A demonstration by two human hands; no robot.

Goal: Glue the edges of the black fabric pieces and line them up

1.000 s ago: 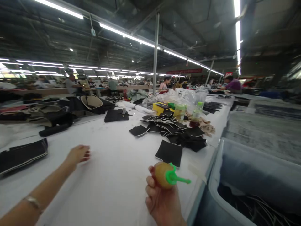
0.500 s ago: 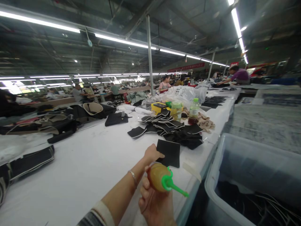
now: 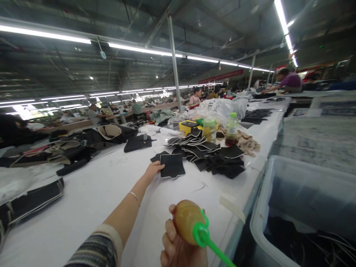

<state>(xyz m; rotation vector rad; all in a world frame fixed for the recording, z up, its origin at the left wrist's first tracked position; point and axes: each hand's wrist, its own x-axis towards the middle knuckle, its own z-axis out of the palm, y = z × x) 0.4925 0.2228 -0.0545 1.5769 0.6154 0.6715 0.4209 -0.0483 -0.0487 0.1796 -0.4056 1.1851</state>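
Between the fingers of my left hand is the left edge of a black square piece with pale edges, held over the table in front of a loose pile of similar black pieces. My right hand, lower centre, is wrapped round an amber squeeze bottle. Its green nozzle points down to the right. Behind the pile stand a green-capped bottle with dark liquid and a yellowish jar.
A grey plastic bin holding black pieces stands at the right beside the white table. Black bag parts lie at the left, and a black pouch lies farther back. A person in purple leans over the far end.
My left hand has moved left and away from me with the black piece, which now hangs off the table near the pile's left end. The squeeze bottle is slightly lower and its nozzle tips down more.
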